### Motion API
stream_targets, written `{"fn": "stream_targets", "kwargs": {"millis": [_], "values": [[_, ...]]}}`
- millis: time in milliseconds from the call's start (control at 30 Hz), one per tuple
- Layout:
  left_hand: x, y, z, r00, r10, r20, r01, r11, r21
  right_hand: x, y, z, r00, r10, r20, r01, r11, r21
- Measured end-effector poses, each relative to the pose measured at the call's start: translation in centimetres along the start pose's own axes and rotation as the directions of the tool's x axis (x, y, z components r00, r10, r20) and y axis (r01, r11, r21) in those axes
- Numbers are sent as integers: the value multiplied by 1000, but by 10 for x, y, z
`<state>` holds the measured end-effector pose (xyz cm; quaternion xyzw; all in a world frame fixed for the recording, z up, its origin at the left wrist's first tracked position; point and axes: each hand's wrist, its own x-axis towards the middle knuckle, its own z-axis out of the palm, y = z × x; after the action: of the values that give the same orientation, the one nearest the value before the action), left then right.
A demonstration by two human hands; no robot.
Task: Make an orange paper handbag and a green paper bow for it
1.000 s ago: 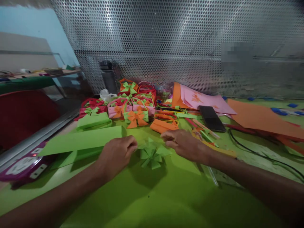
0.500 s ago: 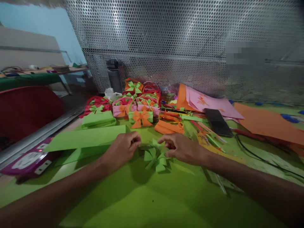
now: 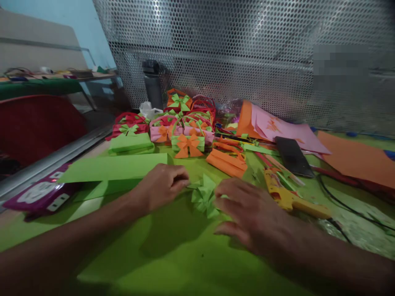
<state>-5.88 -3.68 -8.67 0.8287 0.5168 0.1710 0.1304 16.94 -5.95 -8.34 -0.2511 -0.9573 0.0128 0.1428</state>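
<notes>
A light green folded-paper bow (image 3: 205, 197) with several pointed tails is between my two hands, above the green surface. My left hand (image 3: 165, 184) is closed in a pinch at the bow's left side, its fingertips on a thin green paper end. My right hand (image 3: 249, 211) is beside the bow on the right, with its fingers apart and bent and the thumb held away. Its upper fingertips overlap the bow's right edge. Whether they press on it is hard to tell, as the hand is a little blurred.
Small paper handbags with bows (image 3: 188, 142) stand in a cluster ahead. A folded orange paper piece (image 3: 226, 161), phone (image 3: 293, 156) and yellow glue gun (image 3: 285, 195) lie to the right. Green sheets (image 3: 117, 167) and a purple power strip (image 3: 40, 195) are at left; a dark bottle (image 3: 152, 84) stands behind.
My right hand has come nearer, and its fingers have spread from a curled pose. The bow has turned and tilted. My left hand remains pinched. The view has shifted, uncovering the glue gun.
</notes>
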Motion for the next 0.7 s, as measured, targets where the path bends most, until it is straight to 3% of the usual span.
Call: {"fn": "stream_targets", "kwargs": {"millis": [67,100,167,233,333,433,700], "values": [[-5,4,-3,985,167,32,-168,985,42,-3,-8,4,994,-83,66,93,983,-156],[-9,7,-4,956,287,62,-291,954,67,-4,-10,6,990,-104,98,123,970,-211],[-17,15,-7,853,492,173,-515,846,135,-5,-11,12,985,-109,136,142,955,-261],[-25,23,-8,776,575,260,-625,758,187,-5,-8,17,987,-79,138,113,960,-256],[-33,30,-4,745,594,303,-667,670,326,-5,-3,21,992,-46,117,71,975,-213],[-36,31,4,748,604,275,-658,617,431,-6,-2,21,996,-33,86,48,983,-177],[-34,31,17,776,581,245,-615,612,497,-5,-4,20,998,5,62,5,988,-151]]}}
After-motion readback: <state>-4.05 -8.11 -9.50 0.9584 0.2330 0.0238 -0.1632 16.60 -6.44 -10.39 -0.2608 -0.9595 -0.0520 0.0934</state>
